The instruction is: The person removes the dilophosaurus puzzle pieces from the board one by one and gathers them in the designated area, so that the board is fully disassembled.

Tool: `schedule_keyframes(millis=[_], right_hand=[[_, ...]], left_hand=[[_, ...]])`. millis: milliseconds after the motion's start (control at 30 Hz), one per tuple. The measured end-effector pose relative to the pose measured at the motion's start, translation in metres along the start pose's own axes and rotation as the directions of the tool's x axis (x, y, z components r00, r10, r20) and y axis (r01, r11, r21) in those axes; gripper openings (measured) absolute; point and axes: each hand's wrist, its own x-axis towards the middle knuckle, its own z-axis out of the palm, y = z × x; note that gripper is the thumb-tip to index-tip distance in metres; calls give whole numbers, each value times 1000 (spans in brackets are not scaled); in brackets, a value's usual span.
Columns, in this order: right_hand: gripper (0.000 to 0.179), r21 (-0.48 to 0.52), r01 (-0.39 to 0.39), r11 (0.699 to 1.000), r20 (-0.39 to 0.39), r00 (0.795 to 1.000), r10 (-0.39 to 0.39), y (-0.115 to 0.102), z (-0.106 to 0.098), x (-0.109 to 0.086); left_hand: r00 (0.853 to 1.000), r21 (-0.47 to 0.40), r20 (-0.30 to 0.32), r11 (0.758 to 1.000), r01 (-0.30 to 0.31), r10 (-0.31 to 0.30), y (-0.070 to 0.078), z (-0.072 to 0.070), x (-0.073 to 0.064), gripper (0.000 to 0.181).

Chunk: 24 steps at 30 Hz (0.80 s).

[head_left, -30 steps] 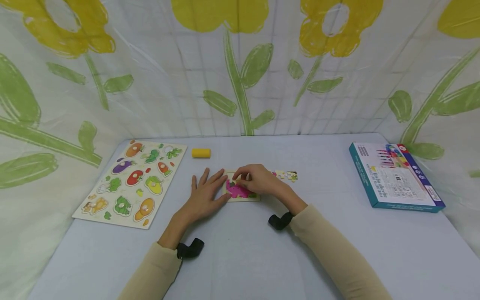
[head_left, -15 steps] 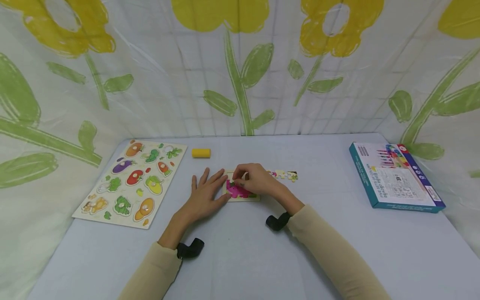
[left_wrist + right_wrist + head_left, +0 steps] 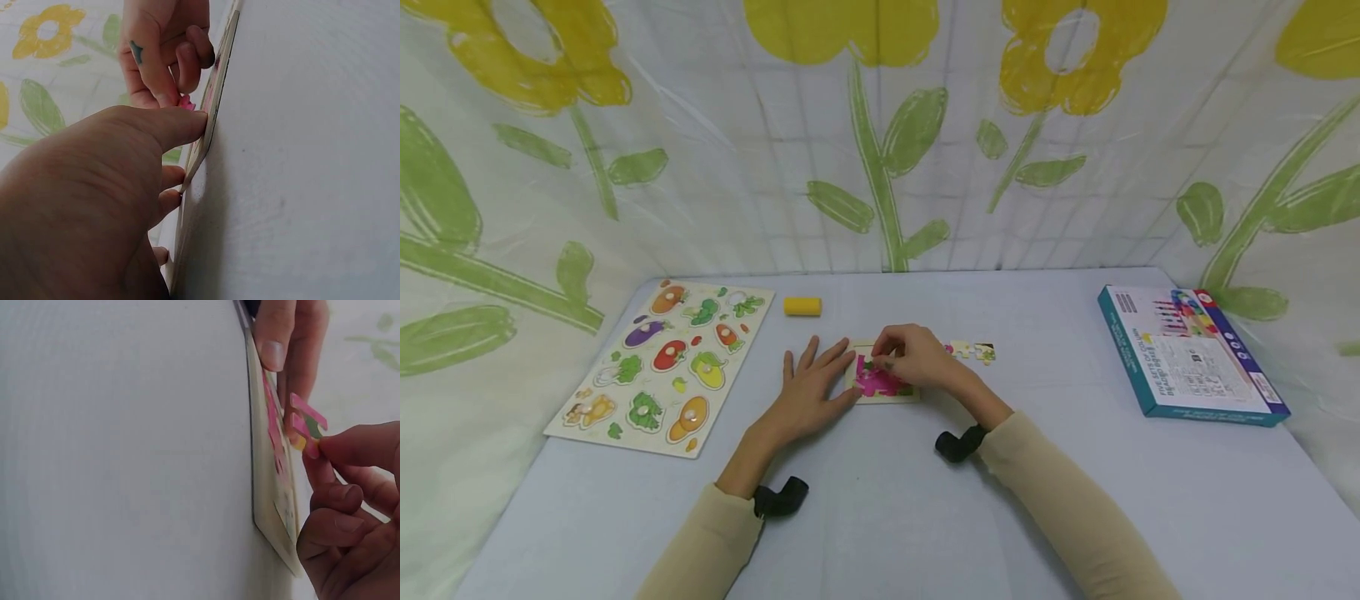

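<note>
Flowered backdrop point(image 3: 737, 192), perhaps cloth-covered table point(image 3: 880, 508), puzzle piece point(image 3: 311, 427)

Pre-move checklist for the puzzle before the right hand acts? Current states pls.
1. Piece held: ok. Right hand pinches the pink puzzle piece.
2. Piece seated: not ok. It is held off the puzzle board, per the right wrist view.
3. Board steadied: ok. Left hand touches its edge.
4. Target gap matches piece: cannot tell. Right hand covers part of the board in the head view.
5. Yellow cylinder out of the way: ok. Apart from both hands.
</note>
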Motion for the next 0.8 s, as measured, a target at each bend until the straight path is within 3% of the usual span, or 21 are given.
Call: schedule_keyframes(millis=[200,500,800], right_hand=[[5,-30,3,1000,-15,1000,-4,5,-15,-10],[4,-34,-75,997,-6,997,75,21,-39,-32],[6,-62,-65,996,0,998,66,36,-54,-47]], left_hand=[[1000,7,5,1000,3,-3,-1,2,1,69],[1000,-4,0,1000,-8,8,0,0,0,69],[1000,0,-1,1000,-3,3,0,1,-1,70]])
